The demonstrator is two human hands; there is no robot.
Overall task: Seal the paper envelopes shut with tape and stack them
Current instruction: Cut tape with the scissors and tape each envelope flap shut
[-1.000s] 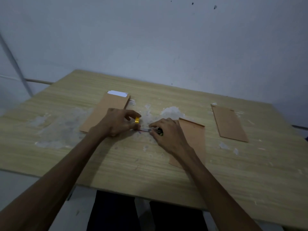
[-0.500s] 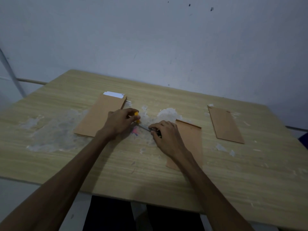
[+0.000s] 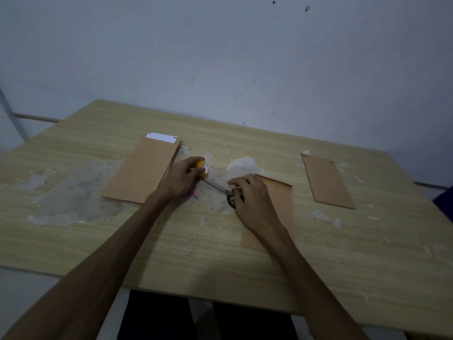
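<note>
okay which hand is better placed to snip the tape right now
Right. The right hand grips the scissors, their blades aimed at the tape roll gripped in the left hand.

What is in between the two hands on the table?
In the head view, the shiny blades of the scissors stretch from the right hand toward the yellow tape roll in the left hand, above the scuffed table.

three brown envelope lots (image 3: 144,171) (image 3: 282,200) (image 3: 327,181) lie flat, apart.
</note>
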